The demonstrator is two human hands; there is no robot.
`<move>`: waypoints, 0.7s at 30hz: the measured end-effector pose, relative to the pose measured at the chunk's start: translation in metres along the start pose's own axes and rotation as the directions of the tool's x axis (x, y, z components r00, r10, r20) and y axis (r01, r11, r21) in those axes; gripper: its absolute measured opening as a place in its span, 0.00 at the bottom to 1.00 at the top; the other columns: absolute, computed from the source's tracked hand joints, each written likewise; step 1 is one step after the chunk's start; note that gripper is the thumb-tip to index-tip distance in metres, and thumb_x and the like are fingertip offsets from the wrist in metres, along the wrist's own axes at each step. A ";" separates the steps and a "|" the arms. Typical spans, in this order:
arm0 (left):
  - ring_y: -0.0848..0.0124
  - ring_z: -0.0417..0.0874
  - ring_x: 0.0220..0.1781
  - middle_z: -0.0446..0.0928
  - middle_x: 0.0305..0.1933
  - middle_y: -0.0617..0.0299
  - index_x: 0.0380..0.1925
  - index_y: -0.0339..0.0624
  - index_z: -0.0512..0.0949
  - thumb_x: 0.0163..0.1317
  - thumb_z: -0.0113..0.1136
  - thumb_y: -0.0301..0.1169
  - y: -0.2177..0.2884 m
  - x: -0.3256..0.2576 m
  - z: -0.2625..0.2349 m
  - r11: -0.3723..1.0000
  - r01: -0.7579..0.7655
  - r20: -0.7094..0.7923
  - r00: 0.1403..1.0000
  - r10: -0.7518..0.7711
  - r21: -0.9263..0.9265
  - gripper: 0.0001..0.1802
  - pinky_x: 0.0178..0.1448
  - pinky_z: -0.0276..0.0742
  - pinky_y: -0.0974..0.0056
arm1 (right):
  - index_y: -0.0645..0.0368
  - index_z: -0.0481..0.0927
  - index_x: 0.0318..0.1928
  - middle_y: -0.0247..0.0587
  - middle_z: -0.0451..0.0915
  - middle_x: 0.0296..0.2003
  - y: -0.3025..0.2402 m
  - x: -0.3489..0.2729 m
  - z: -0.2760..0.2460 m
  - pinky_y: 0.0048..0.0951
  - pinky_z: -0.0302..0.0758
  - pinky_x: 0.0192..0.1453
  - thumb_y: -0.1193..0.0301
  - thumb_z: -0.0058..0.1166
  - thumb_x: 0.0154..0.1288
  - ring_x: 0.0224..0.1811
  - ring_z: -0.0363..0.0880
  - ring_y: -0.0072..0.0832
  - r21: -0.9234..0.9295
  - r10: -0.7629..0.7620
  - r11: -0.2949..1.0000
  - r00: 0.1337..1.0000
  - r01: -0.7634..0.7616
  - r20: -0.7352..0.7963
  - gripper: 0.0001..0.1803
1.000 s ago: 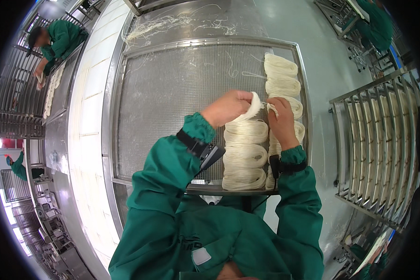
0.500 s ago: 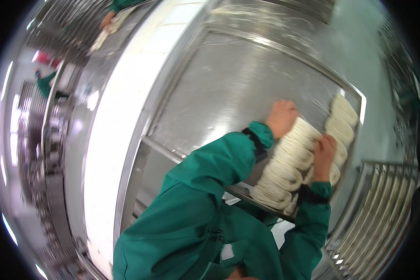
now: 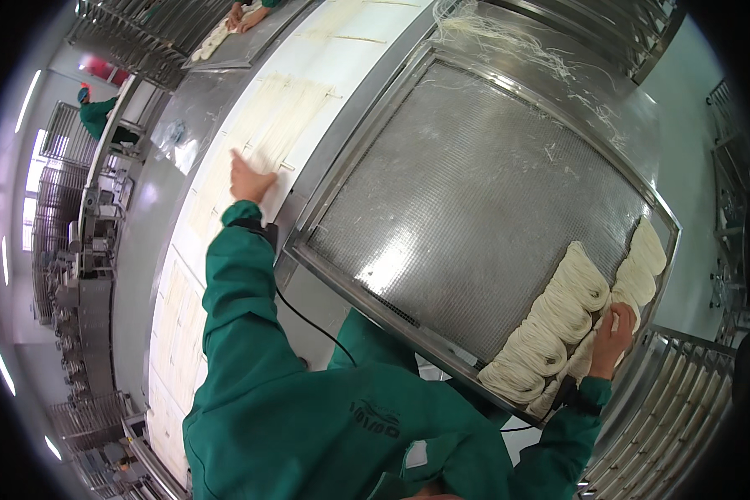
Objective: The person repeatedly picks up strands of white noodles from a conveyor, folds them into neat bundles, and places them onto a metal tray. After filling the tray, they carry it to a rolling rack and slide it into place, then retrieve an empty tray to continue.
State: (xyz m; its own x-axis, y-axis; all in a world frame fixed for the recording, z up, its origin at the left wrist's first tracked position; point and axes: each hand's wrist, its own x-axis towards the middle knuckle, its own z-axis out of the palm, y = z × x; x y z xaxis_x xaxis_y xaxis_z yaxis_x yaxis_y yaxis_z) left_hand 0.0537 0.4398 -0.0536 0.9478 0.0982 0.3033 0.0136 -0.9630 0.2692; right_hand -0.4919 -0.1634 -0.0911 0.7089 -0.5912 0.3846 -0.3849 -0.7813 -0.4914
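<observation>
We counted two rows of noodle bundles [image 3: 537, 342] in one mesh tray [image 3: 442, 183], at the lower right of the frame: four in the left row, the other row partly hidden. Our right hand [image 3: 612, 337] bent over that row; we could not tell whether it gripped. Our left hand [image 3: 252, 179], released, fingers spread, was by thin strands [image 3: 267, 117] on the white belt [image 3: 350, 67], upper left. Room stretched across the mesh toward the tray's upper-left edge.
</observation>
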 end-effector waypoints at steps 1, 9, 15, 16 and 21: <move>0.50 0.75 0.67 0.81 0.61 0.48 0.69 0.43 0.71 0.44 0.69 0.46 -0.007 0.012 0.004 0.982 0.187 0.140 0.972 -0.189 0.026 0.48 0.66 0.73 0.48 | 0.62 0.80 0.45 0.49 0.79 0.49 -0.003 0.001 0.002 0.42 0.74 0.59 0.80 0.57 0.68 0.53 0.78 0.47 0.012 0.005 1.000 1.000 -0.004 -0.012 0.07; 0.39 0.80 0.50 0.83 0.45 0.40 0.38 0.35 0.84 0.61 0.55 0.47 0.049 0.050 0.082 0.818 -0.471 0.259 0.879 0.401 0.330 0.23 0.55 0.76 0.42 | 0.62 0.81 0.43 0.49 0.80 0.44 -0.056 0.033 0.039 0.40 0.75 0.57 0.83 0.59 0.62 0.50 0.79 0.46 0.186 -0.015 0.982 0.996 0.032 -0.091 0.09; 0.80 0.76 0.38 0.80 0.36 0.69 0.41 0.39 0.81 0.70 0.53 0.32 0.211 -0.016 0.032 0.592 0.162 0.524 0.682 0.511 -0.789 0.10 0.44 0.72 0.72 | 0.56 0.82 0.51 0.49 0.80 0.52 -0.150 0.093 0.072 0.45 0.76 0.59 0.77 0.65 0.59 0.56 0.77 0.49 0.318 -0.191 0.924 0.977 0.212 -0.094 0.18; 0.80 0.77 0.38 0.81 0.37 0.69 0.43 0.40 0.83 0.70 0.54 0.33 0.246 -0.039 0.016 0.517 0.160 0.488 0.637 0.597 -0.841 0.12 0.45 0.72 0.71 | 0.56 0.79 0.59 0.50 0.79 0.56 -0.167 0.104 0.074 0.48 0.72 0.65 0.72 0.68 0.57 0.60 0.75 0.51 0.324 -0.192 0.929 0.981 0.181 0.004 0.28; 0.78 0.80 0.41 0.83 0.43 0.66 0.49 0.38 0.81 0.72 0.54 0.29 0.391 -0.149 -0.056 0.311 0.310 0.422 0.409 0.809 -0.898 0.11 0.53 0.74 0.69 | 0.64 0.64 0.72 0.53 0.76 0.59 -0.227 0.149 0.089 0.50 0.64 0.72 0.70 0.69 0.52 0.65 0.71 0.53 0.377 -0.191 0.893 0.965 0.246 -0.178 0.46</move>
State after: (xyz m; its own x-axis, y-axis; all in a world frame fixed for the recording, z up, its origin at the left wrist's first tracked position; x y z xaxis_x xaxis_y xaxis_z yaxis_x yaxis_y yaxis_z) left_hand -0.1002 0.0631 0.0573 0.5331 -0.8449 -0.0438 0.0125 -0.0439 0.9990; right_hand -0.2463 -0.0559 0.0080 0.6529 -0.4571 0.6039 0.0538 -0.7674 -0.6390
